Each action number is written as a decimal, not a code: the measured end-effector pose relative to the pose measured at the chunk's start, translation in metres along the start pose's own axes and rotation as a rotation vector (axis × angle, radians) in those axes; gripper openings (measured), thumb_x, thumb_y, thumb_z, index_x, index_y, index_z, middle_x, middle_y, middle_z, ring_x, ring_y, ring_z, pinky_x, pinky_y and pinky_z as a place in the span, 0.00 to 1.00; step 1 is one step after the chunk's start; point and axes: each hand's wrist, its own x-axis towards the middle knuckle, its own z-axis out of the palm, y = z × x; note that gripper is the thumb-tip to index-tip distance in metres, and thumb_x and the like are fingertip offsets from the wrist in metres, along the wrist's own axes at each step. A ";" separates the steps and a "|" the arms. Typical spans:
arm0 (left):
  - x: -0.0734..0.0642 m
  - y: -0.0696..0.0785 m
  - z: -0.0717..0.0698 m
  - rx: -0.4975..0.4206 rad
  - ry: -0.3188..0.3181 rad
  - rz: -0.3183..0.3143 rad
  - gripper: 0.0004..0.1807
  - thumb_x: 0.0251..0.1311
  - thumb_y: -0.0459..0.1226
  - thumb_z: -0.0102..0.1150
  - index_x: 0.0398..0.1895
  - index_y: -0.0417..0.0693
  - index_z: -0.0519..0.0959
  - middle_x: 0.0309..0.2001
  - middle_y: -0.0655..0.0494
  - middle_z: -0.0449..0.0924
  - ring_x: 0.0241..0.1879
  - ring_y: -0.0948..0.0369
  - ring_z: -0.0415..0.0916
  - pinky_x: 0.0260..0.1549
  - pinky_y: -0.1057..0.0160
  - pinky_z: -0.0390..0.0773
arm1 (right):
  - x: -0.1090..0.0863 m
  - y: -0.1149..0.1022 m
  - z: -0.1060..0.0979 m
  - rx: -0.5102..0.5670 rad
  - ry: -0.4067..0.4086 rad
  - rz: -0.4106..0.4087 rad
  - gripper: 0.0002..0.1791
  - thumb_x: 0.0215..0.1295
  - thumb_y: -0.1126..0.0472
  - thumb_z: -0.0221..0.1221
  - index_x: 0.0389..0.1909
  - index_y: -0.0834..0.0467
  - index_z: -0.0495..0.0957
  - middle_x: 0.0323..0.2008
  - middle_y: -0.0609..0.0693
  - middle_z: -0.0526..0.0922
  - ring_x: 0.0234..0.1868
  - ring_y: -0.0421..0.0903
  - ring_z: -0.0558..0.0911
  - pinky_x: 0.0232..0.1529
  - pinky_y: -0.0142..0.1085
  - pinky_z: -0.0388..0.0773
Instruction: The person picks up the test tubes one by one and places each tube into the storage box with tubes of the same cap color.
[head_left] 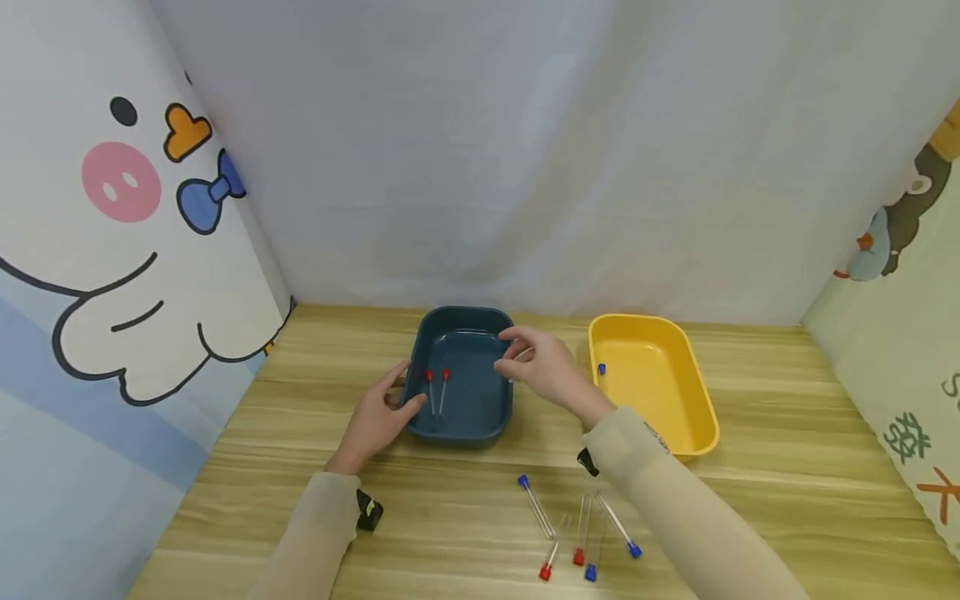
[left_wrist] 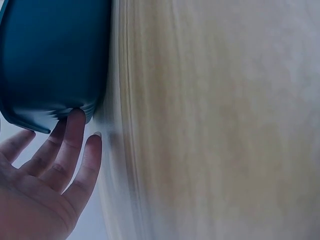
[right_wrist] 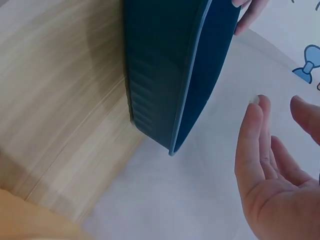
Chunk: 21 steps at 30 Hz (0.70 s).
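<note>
A dark blue tray (head_left: pixel 468 429) stands on the table with two red-capped clear tubes (head_left: pixel 444 390) lying in its left part. My left hand (head_left: pixel 377 425) rests at the tray's left side. In the left wrist view its spread, fairly straight fingers (left_wrist: pixel 72 142) touch the outer wall. Over the tray's right rim hovers my right hand (head_left: pixel 543 367). Its thumb and fingers (right_wrist: pixel 250 135) stand apart in the right wrist view, and nothing shows between them.
To the right stands a yellow tray (head_left: pixel 697 379), with a blue cap (head_left: pixel 602 368) inside near its left wall. Several clear tubes with red or blue caps (head_left: pixel 591 572) lie on the wooden table (head_left: pixel 442 533) in front. A pale cloth (head_left: pixel 480 167) hangs behind.
</note>
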 end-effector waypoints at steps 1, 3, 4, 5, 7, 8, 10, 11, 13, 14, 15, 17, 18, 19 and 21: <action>0.000 0.000 0.000 0.000 -0.002 0.000 0.39 0.69 0.43 0.66 0.80 0.54 0.62 0.66 0.40 0.77 0.47 0.51 0.83 0.42 0.58 0.82 | -0.002 0.001 -0.002 0.006 0.005 -0.002 0.26 0.70 0.58 0.65 0.67 0.57 0.75 0.46 0.56 0.85 0.44 0.49 0.87 0.46 0.41 0.85; 0.000 0.000 0.000 0.002 -0.007 -0.001 0.39 0.69 0.44 0.66 0.80 0.55 0.62 0.66 0.40 0.77 0.47 0.51 0.83 0.42 0.58 0.81 | -0.006 0.002 -0.005 0.012 0.013 -0.005 0.26 0.70 0.59 0.66 0.67 0.58 0.75 0.47 0.57 0.86 0.45 0.50 0.87 0.46 0.41 0.84; 0.000 0.000 -0.001 0.003 -0.007 -0.002 0.39 0.69 0.44 0.66 0.80 0.55 0.62 0.66 0.40 0.77 0.47 0.51 0.83 0.42 0.58 0.81 | -0.008 0.003 -0.007 0.012 0.019 -0.005 0.26 0.70 0.59 0.66 0.67 0.58 0.76 0.47 0.57 0.86 0.45 0.50 0.87 0.45 0.40 0.84; 0.000 0.000 -0.001 0.004 -0.006 -0.002 0.39 0.69 0.44 0.66 0.80 0.55 0.62 0.66 0.40 0.77 0.47 0.51 0.83 0.42 0.58 0.81 | -0.011 0.003 -0.008 0.018 0.024 -0.008 0.26 0.70 0.59 0.66 0.67 0.58 0.76 0.47 0.57 0.86 0.45 0.51 0.87 0.45 0.40 0.84; 0.000 0.000 -0.001 0.006 -0.004 -0.001 0.38 0.69 0.43 0.66 0.80 0.55 0.62 0.66 0.40 0.77 0.47 0.51 0.83 0.42 0.58 0.81 | -0.015 0.003 -0.011 0.015 0.035 -0.016 0.26 0.69 0.59 0.67 0.66 0.58 0.76 0.46 0.57 0.86 0.45 0.51 0.87 0.44 0.40 0.83; 0.000 0.000 -0.001 0.005 -0.001 0.000 0.38 0.69 0.43 0.66 0.80 0.55 0.62 0.66 0.40 0.77 0.47 0.51 0.83 0.42 0.58 0.81 | -0.017 0.004 -0.012 0.011 0.038 -0.023 0.26 0.69 0.59 0.67 0.66 0.58 0.76 0.46 0.57 0.87 0.45 0.50 0.87 0.44 0.39 0.83; 0.000 -0.001 -0.001 0.003 0.004 0.001 0.38 0.69 0.43 0.66 0.80 0.56 0.63 0.66 0.39 0.77 0.47 0.51 0.83 0.41 0.59 0.82 | -0.022 0.004 -0.014 0.009 0.042 -0.034 0.26 0.69 0.59 0.67 0.66 0.58 0.77 0.46 0.57 0.87 0.44 0.50 0.87 0.44 0.39 0.83; 0.000 -0.001 -0.001 0.002 0.005 0.002 0.38 0.69 0.43 0.66 0.80 0.56 0.63 0.66 0.39 0.77 0.47 0.51 0.83 0.41 0.59 0.82 | -0.024 0.004 -0.015 0.008 0.042 -0.037 0.26 0.69 0.60 0.67 0.66 0.58 0.77 0.46 0.57 0.87 0.44 0.50 0.87 0.44 0.39 0.83; 0.000 -0.001 -0.001 0.001 0.004 0.004 0.38 0.69 0.43 0.66 0.80 0.56 0.63 0.66 0.39 0.77 0.47 0.51 0.84 0.41 0.59 0.82 | -0.030 0.005 -0.017 -0.006 0.040 -0.037 0.26 0.69 0.59 0.67 0.66 0.57 0.77 0.46 0.56 0.87 0.44 0.49 0.87 0.45 0.40 0.83; 0.001 -0.001 -0.001 -0.001 0.004 0.004 0.38 0.69 0.43 0.66 0.80 0.56 0.63 0.66 0.39 0.77 0.47 0.51 0.84 0.40 0.59 0.82 | -0.034 0.005 -0.018 -0.011 0.039 -0.034 0.26 0.69 0.59 0.67 0.67 0.57 0.77 0.46 0.55 0.87 0.44 0.49 0.87 0.46 0.41 0.83; 0.001 -0.001 -0.001 0.000 0.004 0.004 0.38 0.69 0.43 0.66 0.80 0.55 0.63 0.66 0.39 0.77 0.46 0.51 0.84 0.40 0.59 0.82 | -0.037 0.006 -0.019 -0.017 0.039 -0.031 0.26 0.69 0.59 0.67 0.66 0.57 0.77 0.45 0.54 0.87 0.44 0.49 0.87 0.46 0.41 0.83; 0.001 0.000 0.000 0.002 0.003 0.003 0.38 0.69 0.42 0.66 0.80 0.55 0.63 0.65 0.39 0.78 0.46 0.51 0.84 0.41 0.59 0.82 | -0.043 0.008 -0.022 -0.026 0.037 -0.035 0.26 0.69 0.58 0.67 0.66 0.57 0.77 0.45 0.54 0.87 0.45 0.48 0.87 0.48 0.43 0.84; 0.001 0.000 0.000 0.004 0.003 0.002 0.38 0.69 0.42 0.66 0.80 0.55 0.63 0.65 0.39 0.78 0.46 0.51 0.84 0.41 0.59 0.82 | -0.046 0.009 -0.023 -0.034 0.037 -0.039 0.25 0.69 0.58 0.67 0.66 0.57 0.78 0.45 0.53 0.87 0.45 0.48 0.87 0.49 0.43 0.84; 0.001 0.000 0.001 0.006 0.004 0.001 0.38 0.69 0.42 0.66 0.80 0.54 0.63 0.65 0.39 0.78 0.46 0.52 0.84 0.41 0.59 0.82 | -0.049 0.011 -0.024 -0.036 0.039 -0.046 0.25 0.68 0.58 0.67 0.65 0.57 0.78 0.45 0.54 0.87 0.45 0.48 0.87 0.49 0.43 0.84; 0.002 0.000 0.001 0.011 0.007 0.001 0.38 0.69 0.42 0.66 0.80 0.54 0.63 0.65 0.40 0.78 0.45 0.52 0.84 0.41 0.59 0.82 | -0.055 0.013 -0.026 -0.038 0.042 -0.055 0.25 0.68 0.58 0.68 0.65 0.57 0.78 0.45 0.54 0.87 0.45 0.49 0.87 0.50 0.44 0.84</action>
